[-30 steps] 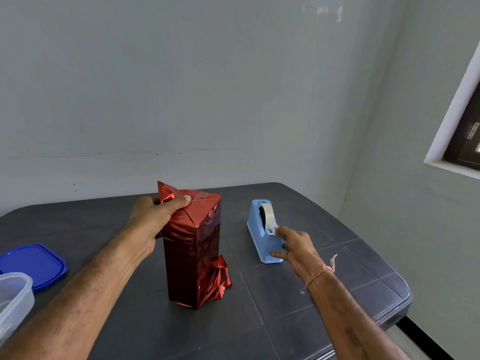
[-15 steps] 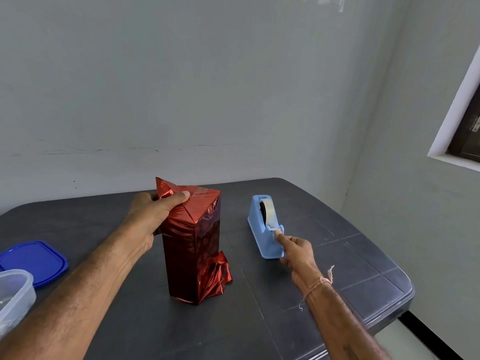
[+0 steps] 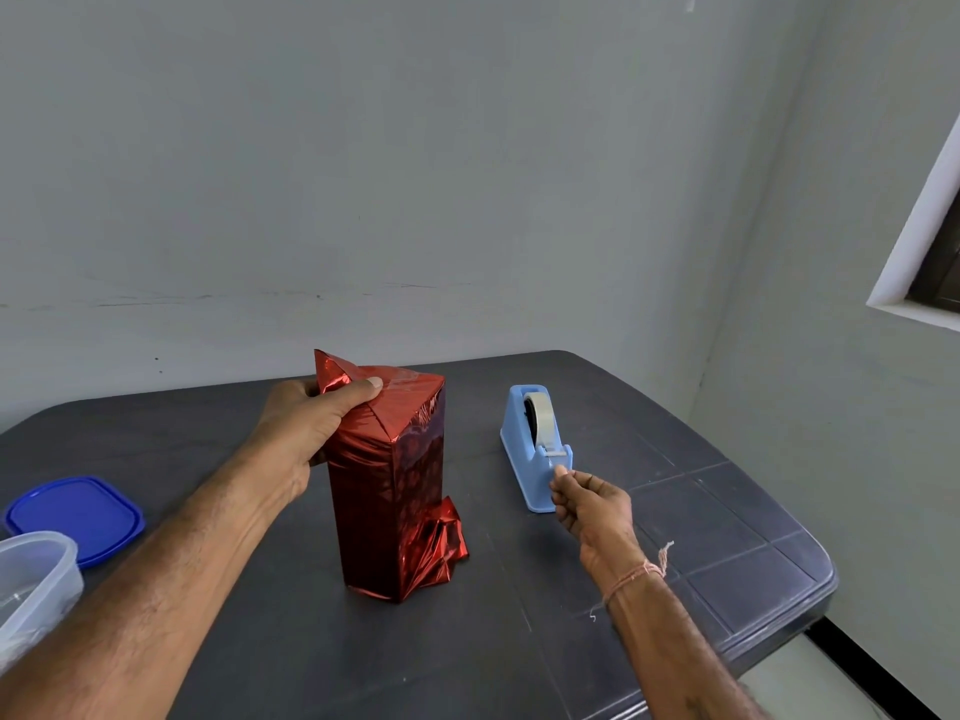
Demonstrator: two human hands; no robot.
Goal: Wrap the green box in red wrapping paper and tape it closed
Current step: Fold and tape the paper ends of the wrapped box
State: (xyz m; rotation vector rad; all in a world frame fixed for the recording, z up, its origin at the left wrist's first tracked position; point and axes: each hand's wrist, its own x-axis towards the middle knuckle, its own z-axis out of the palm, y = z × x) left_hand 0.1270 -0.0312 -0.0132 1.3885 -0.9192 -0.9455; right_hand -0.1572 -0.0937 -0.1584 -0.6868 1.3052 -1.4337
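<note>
Here the red-wrapped box point(image 3: 387, 491) stands upright (long axis vertical), the left hand point(image 3: 311, 428) gripping its folded top flap. Right of the box, the right hand point(image 3: 592, 504) seems to pinch tape point(image 3: 541, 426) at the dispenser point(image 3: 519, 452).

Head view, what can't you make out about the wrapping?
Green box: hidden under the red wrapping paper.
Tape end: too small and clear to tell if the right hand pinches it at the tape dispenser.
Top fold's left part: behind the left hand.
Clear container: cut off by the left edge.
</note>
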